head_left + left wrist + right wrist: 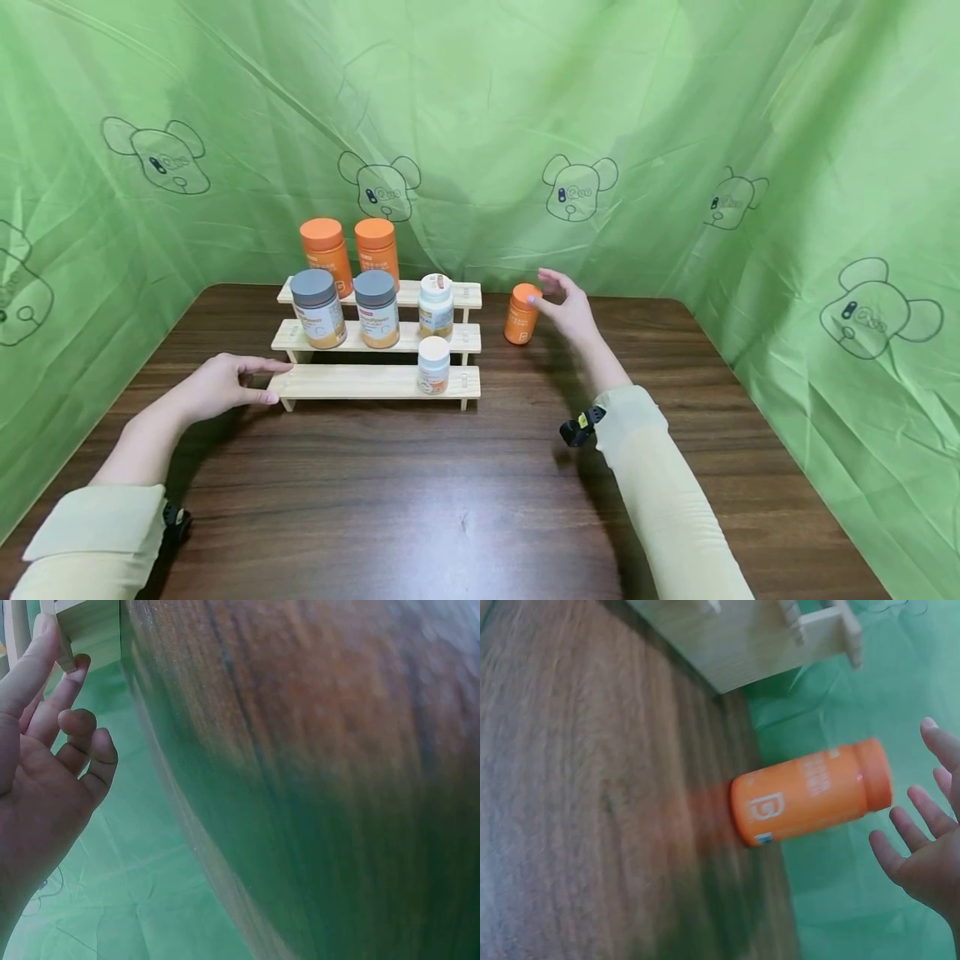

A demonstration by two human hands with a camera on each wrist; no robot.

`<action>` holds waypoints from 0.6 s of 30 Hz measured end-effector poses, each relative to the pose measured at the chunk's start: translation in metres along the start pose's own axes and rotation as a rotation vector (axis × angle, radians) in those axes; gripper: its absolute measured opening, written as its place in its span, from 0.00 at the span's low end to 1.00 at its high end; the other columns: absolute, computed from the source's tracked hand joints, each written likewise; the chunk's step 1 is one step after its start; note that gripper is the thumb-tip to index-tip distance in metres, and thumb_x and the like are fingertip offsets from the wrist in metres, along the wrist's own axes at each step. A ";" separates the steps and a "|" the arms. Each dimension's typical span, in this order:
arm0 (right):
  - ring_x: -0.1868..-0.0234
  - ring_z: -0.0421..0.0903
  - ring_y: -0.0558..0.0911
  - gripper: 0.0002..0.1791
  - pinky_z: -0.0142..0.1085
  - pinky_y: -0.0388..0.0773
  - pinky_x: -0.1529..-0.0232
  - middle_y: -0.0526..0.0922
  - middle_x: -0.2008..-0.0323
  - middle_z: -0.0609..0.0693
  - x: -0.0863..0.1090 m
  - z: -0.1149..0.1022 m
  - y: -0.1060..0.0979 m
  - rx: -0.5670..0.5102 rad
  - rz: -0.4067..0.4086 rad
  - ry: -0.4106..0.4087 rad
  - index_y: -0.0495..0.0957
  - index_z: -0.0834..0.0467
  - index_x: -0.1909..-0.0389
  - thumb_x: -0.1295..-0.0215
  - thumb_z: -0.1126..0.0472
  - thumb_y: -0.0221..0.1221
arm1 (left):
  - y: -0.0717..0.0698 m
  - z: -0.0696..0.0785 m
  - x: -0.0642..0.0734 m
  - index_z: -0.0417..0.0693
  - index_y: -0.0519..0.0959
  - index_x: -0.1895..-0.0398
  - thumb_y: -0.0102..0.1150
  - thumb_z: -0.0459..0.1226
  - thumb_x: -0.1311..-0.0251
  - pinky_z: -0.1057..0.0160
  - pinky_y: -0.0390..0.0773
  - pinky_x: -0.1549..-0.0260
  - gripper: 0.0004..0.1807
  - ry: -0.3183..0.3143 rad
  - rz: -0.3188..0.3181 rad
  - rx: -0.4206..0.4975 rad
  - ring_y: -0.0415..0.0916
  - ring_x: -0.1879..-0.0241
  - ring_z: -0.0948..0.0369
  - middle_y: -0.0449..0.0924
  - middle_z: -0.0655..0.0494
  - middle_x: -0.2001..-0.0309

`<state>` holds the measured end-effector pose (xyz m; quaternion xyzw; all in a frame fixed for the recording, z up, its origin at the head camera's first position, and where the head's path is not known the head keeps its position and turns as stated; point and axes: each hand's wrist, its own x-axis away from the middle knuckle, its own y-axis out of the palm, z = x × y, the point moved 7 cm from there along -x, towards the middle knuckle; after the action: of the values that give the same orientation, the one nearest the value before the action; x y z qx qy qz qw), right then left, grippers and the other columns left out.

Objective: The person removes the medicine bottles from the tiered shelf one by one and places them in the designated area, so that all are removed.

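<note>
A three-step wooden display rack (pixel 360 382) stands on the table, and my left hand (pixel 221 387) pinches the left end of its lowest step between thumb and fingers. In the left wrist view the other fingers of that hand (pixel 56 761) are loosely bent beside the wood (pixel 90 630). Right of the rack, an orange bottle (pixel 521 315) with an orange cap stands upright on the table. My right hand (pixel 568 310) is beside its cap with fingers spread; the right wrist view shows a gap between the fingers and the bottle (pixel 806 795).
Two large orange bottles (pixel 327 258) stand on the top step. The middle step bears two grey-lidded jars (pixel 318 310) and a white-capped bottle (pixel 436 308). A small white bottle (pixel 433 367) is at the lowest step's right end. Green cloth (pixel 480 108) surrounds the wooden table (pixel 450 492).
</note>
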<state>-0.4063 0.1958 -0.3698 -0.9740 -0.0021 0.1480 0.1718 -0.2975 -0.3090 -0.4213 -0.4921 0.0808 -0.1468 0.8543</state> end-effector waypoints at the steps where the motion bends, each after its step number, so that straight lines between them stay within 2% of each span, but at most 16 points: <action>1: 0.39 0.57 0.70 0.30 0.49 0.67 0.42 0.72 0.39 0.58 0.000 -0.005 0.000 0.005 -0.010 0.009 0.70 0.56 0.38 0.42 0.59 0.66 | 0.000 -0.001 0.000 0.54 0.79 0.44 0.69 0.54 0.54 0.65 0.61 0.76 0.32 -0.004 -0.002 -0.005 0.57 0.78 0.64 0.56 0.62 0.80; 9: 0.37 0.57 0.67 0.32 0.51 0.64 0.39 0.70 0.37 0.59 0.012 -0.067 0.003 0.000 -0.066 0.054 0.67 0.59 0.36 0.41 0.61 0.64 | 0.002 -0.003 0.001 0.54 0.78 0.44 0.69 0.55 0.54 0.65 0.60 0.76 0.32 -0.019 -0.006 0.002 0.57 0.78 0.64 0.55 0.61 0.80; 18: 0.35 0.52 0.67 0.32 0.48 0.64 0.38 0.69 0.35 0.53 0.013 -0.103 0.009 -0.037 -0.113 0.059 0.67 0.53 0.35 0.40 0.58 0.64 | 0.001 -0.002 0.000 0.53 0.79 0.44 0.70 0.53 0.54 0.66 0.60 0.78 0.31 -0.006 -0.002 0.018 0.55 0.79 0.66 0.53 0.62 0.81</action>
<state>-0.3647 0.1539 -0.2843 -0.9792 -0.0545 0.1091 0.1620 -0.2976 -0.3099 -0.4230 -0.4849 0.0762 -0.1471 0.8587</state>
